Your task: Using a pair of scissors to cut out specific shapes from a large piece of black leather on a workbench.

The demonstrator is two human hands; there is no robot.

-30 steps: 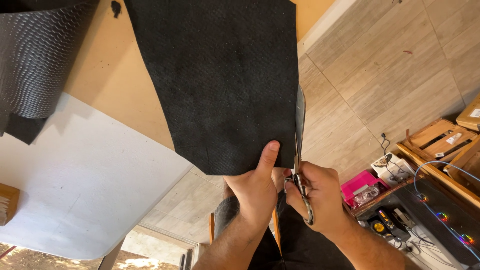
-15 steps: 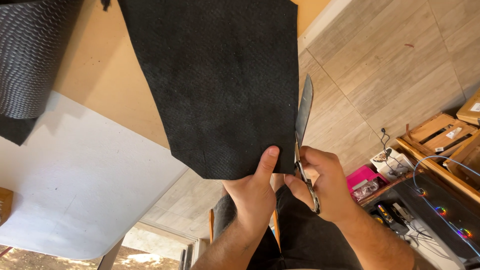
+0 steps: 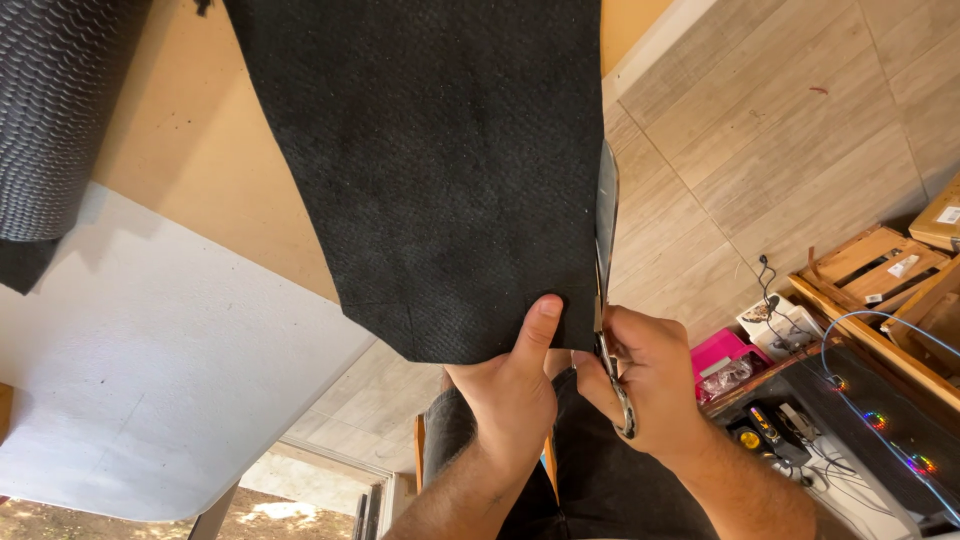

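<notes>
Scissors (image 3: pixel 606 290) sit in my right hand (image 3: pixel 645 385), fingers curled through the loops, and the blades run up along the right edge of the black textured sheet (image 3: pixel 440 170). Their placement makes sense to me: the blades lie parallel to that edge, so they would take only a narrow strip off it. Whether the blades are parted or closed I cannot tell, since they overlap from this angle.

My left hand (image 3: pixel 510 395) pinches the sheet's near corner, thumb (image 3: pixel 535 330) flat on top and fingers beneath, just beside the scissors. I judge this grip keeps the limp material taut right where the blades meet it, so it does not fold away.

The sheet hangs out from the tan desk (image 3: pixel 190 160), its far part resting on the desk and its near end in the air above my lap. A white panel (image 3: pixel 140 360) lies lower left of it, and a roll of dark scaled material (image 3: pixel 55 110) lies at upper left. Down to my right, on the wood-look floor (image 3: pixel 760 130), stand wooden crates (image 3: pixel 880 265) and a pink box (image 3: pixel 725 352).
</notes>
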